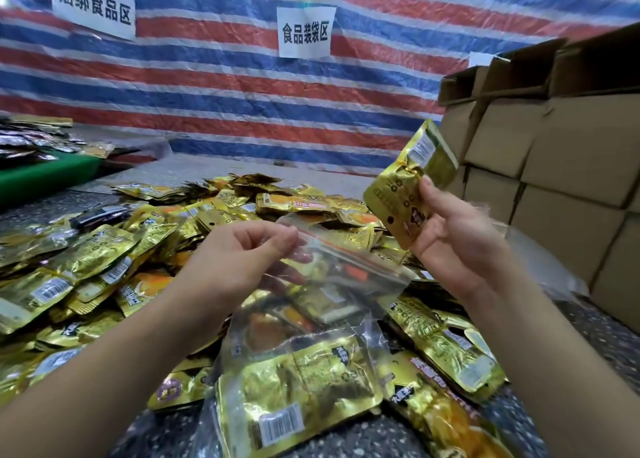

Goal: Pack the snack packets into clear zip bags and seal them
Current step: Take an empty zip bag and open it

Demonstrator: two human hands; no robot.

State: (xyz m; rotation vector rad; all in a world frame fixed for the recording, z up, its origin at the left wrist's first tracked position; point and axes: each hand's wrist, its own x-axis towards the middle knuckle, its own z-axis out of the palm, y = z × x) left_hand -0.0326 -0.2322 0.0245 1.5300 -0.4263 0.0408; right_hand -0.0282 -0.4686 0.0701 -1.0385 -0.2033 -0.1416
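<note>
My left hand (249,260) pinches the top edge of a clear zip bag (346,277), held up in the middle with its mouth toward the right. My right hand (450,232) holds gold snack packets (412,184) upright, just above and to the right of the bag's mouth. A big heap of gold and orange snack packets (214,215) covers the surface behind and to the left. Near me lies a clear bag with gold packets inside (298,398).
Stacked cardboard boxes (554,166) stand close on the right. A striped red, white and blue tarp (242,87) with paper signs forms the back wall. A green surface (45,177) with dark packets sits at the far left. Loose clear plastic (540,267) lies by the boxes.
</note>
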